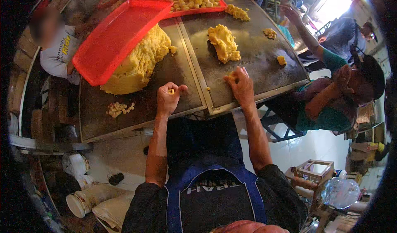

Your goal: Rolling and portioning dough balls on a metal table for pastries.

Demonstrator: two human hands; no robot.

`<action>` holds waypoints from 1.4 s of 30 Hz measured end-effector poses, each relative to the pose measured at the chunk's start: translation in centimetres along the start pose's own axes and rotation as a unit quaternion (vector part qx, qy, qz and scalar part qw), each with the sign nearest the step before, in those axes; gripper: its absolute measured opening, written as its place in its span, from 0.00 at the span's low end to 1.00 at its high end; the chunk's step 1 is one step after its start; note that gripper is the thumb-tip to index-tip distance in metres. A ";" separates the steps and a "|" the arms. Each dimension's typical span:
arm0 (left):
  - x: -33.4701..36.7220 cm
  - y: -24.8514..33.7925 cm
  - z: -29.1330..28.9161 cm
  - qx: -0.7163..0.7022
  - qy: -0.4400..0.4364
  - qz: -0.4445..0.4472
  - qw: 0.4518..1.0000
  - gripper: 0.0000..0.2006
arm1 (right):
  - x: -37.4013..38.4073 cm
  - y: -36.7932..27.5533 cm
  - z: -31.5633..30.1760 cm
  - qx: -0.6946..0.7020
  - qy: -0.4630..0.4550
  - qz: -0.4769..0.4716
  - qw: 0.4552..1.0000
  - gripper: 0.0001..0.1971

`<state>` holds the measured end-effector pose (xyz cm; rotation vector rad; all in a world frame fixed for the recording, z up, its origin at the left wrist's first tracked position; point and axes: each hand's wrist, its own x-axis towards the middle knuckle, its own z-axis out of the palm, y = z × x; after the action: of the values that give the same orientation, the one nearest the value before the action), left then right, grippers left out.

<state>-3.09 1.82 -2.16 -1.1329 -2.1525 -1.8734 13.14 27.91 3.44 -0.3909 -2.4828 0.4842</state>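
My left hand (166, 100) is curled above the metal table (182, 55) near its front edge, with a bit of yellow dough showing between the fingers. Farther right, my right hand (242, 87) is closed too, and a little yellow dough peeks out by its thumb. A rough lump of dough (223, 44) lies just beyond it. Left of my left hand, a large mound of yellow dough (140, 63) sits partly hidden under a tilted red tray (120, 36). A small heap of pale pieces (120, 109) lies at the front left.
A red tray of round dough balls (194, 1) stands at the back. Smaller dough pieces (282, 60) lie toward the right. One person (60, 53) is at the left, another in green (331, 96) at the right. Pale buckets (80, 202) stand on the floor.
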 end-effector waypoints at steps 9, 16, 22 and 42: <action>0.3 2.6 0.0 -0.071 -0.007 -0.144 0.987 0.25 | 0.7 4.0 1.1 -0.033 0.036 -0.106 0.993 0.12; 0.5 3.2 -0.7 -0.085 0.040 -0.177 0.980 0.30 | 0.5 -3.6 1.8 0.127 0.017 0.018 0.992 0.10; -0.4 3.0 -1.3 -0.096 0.040 -0.212 0.972 0.29 | -0.7 -6.6 3.1 0.106 -0.149 -0.099 0.978 0.13; 22.9 -1.5 4.8 0.088 -0.012 -0.146 0.985 0.43 | -1.1 -0.7 0.8 0.131 0.007 0.031 0.991 0.12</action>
<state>-18.60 16.90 6.81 -0.8495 -2.5558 -1.7283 13.46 26.65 2.58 -0.3649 -2.3579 0.8204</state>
